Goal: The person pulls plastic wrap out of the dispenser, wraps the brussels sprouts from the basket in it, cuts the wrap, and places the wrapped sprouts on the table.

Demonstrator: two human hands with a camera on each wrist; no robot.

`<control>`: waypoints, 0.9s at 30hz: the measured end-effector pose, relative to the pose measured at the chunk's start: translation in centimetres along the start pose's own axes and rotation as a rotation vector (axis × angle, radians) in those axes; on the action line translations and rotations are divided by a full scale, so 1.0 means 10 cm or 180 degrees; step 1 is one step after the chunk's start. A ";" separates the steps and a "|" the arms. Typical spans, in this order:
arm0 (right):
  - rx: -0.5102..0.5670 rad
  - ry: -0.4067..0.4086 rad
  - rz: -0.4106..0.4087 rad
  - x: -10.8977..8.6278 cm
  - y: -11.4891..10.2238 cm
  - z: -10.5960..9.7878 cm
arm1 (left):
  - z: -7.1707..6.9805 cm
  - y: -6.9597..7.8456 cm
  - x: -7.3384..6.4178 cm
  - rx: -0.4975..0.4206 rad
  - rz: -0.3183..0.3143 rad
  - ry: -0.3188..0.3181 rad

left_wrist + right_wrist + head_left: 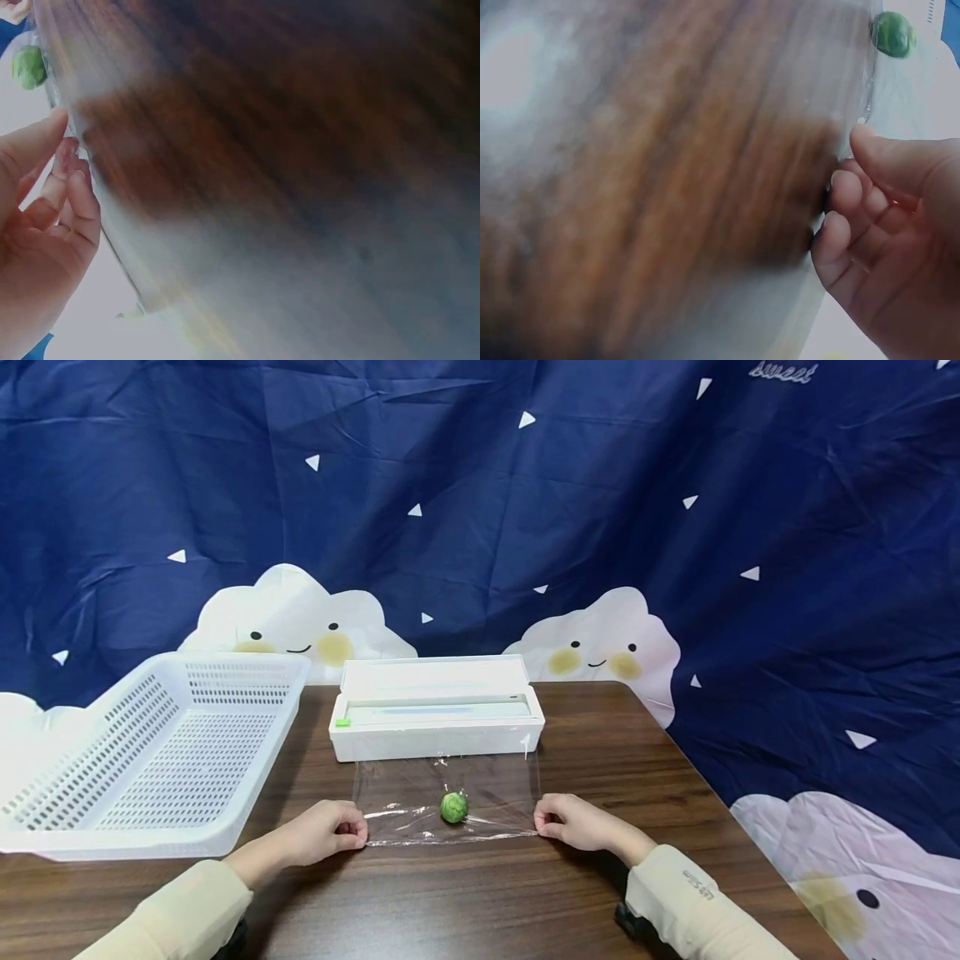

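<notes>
A sheet of clear plastic wrap (pixel 405 822) stretches from the front of a white wrap dispenser box (pixel 435 743), whose lid stands raised. On the sheet sits a small round green Brussels sprout (pixel 453 807), right of the sheet's middle. My left hand (pixel 326 832) pinches the near left corner of the wrap between thumb and fingers. At the near right corner my right hand (pixel 581 822) pinches it the same way. Both wrist views show the sprout (pixel 30 67) beyond the fingertips, along the taut edge of the film.
A large white perforated plastic basket (pixel 247 777) stands on the left of the dark wood table (pixel 450 902). Behind the table hangs a blue curtain (pixel 465 527) with smiling clouds and white triangles. The table's right edge slants off beyond my right arm.
</notes>
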State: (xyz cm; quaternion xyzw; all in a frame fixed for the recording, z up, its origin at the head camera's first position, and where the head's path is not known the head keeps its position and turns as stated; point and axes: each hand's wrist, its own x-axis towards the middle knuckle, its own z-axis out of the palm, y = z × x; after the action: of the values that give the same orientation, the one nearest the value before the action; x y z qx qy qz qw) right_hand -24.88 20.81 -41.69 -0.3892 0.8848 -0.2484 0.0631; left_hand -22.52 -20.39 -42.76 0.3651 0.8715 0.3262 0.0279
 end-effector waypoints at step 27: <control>0.0803 0.0640 -0.0036 0.09 0.13 -0.03 | -0.08 -0.04 0.08 -0.0143 -0.0551 0.0650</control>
State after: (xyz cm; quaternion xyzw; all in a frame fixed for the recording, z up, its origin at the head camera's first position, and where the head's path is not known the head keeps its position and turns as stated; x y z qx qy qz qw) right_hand -26.45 20.99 -41.96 -0.3564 0.8462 -0.3955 0.0212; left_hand -23.58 -20.48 -42.17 0.2527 0.8906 0.3774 -0.0247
